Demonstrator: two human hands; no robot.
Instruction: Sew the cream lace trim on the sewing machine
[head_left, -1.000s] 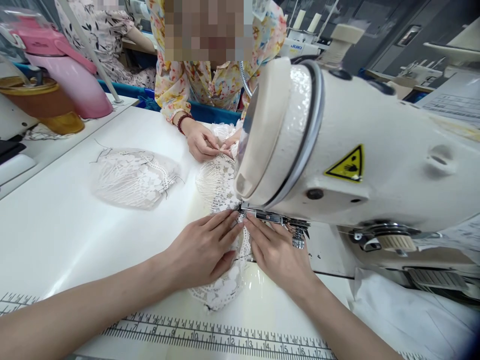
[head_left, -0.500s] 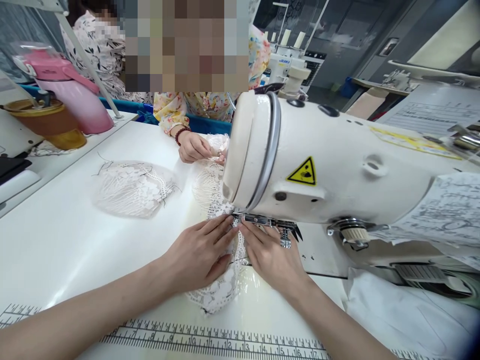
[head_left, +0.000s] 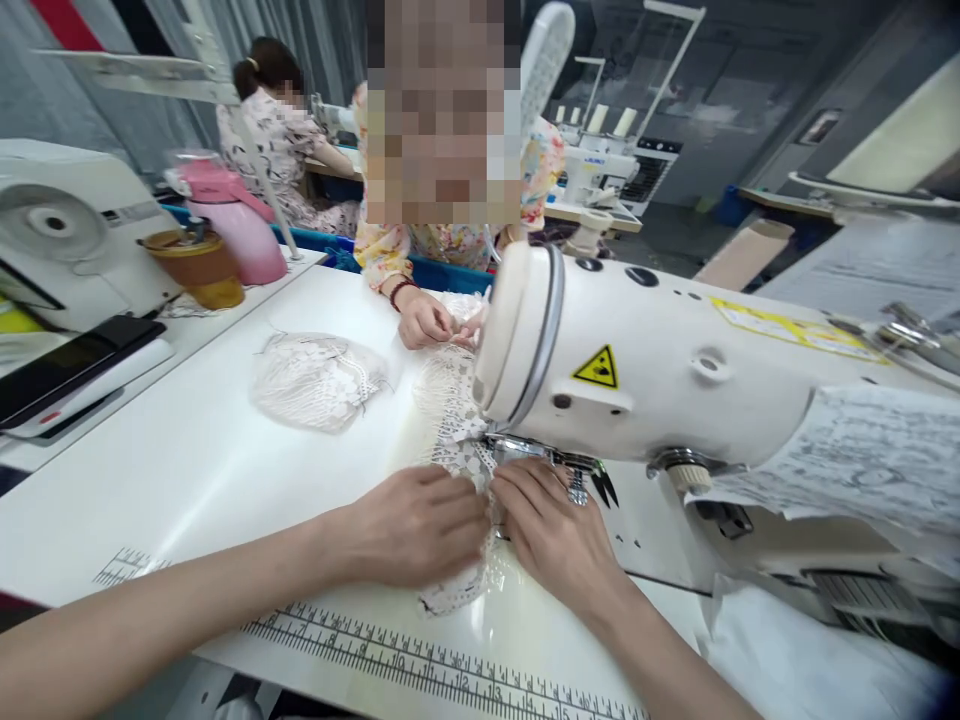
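A strip of white lace [head_left: 459, 590] runs lengthwise under the head of a white sewing machine [head_left: 525, 330]. My left hand [head_left: 427, 525] lies over the lace, its fingers curled in and gripping it, slightly blurred. Against the lace's right edge, just in front of the metal presser foot area [head_left: 525, 445], my right hand [head_left: 551, 515] has bent fingers pressed together on the fabric. Both thumbs are mostly hidden. The needle cannot be made out. Another lace piece [head_left: 319, 380] with loose dark threads rests flat to the left.
Across the table, a co-worker's hands [head_left: 427, 320] hold the lace's far end. A printed ruler [head_left: 420, 660] lines the front edge. At left are a phone [head_left: 75, 365], a brown cup [head_left: 196, 265] and a pink jug [head_left: 240, 225]. White cloth [head_left: 810, 650] lies at lower right.
My left hand has gone from lying flat with fingers stretched to curled on the lace, and drawn back from the presser foot. My right fingers have bent more. The camera view has shifted left.
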